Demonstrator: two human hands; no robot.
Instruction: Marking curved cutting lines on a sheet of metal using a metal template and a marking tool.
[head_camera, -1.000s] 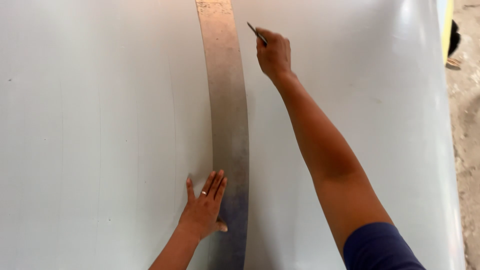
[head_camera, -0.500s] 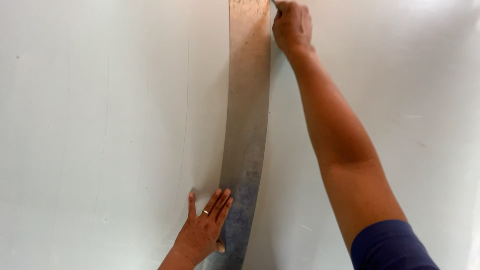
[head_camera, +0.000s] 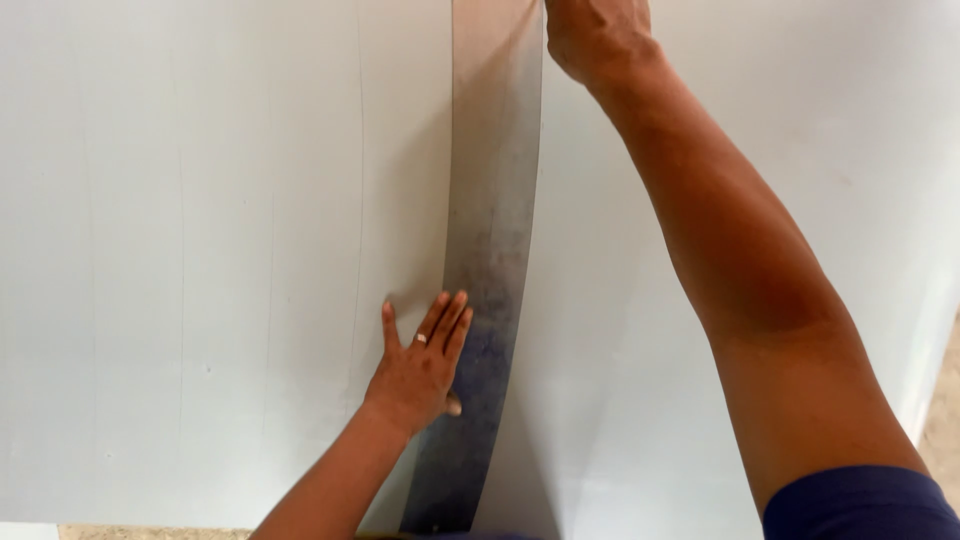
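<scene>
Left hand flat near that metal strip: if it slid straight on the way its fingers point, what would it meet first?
The left hand points up and slightly right, so it would likely ride further onto the metal strip, which its fingertips already touch. Beyond that, only the white sheet shows.

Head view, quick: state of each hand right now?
Left hand: open, flat, pressing the metal strip onto the white sheet.
Right hand: at the strip's far end, fingers cut off; cannot tell.

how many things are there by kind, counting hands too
hands: 2, left hand flat on the strip, right hand at the top edge
long metal straightedge: 1
large white sheet: 1
ring: 1
total: 5
</scene>
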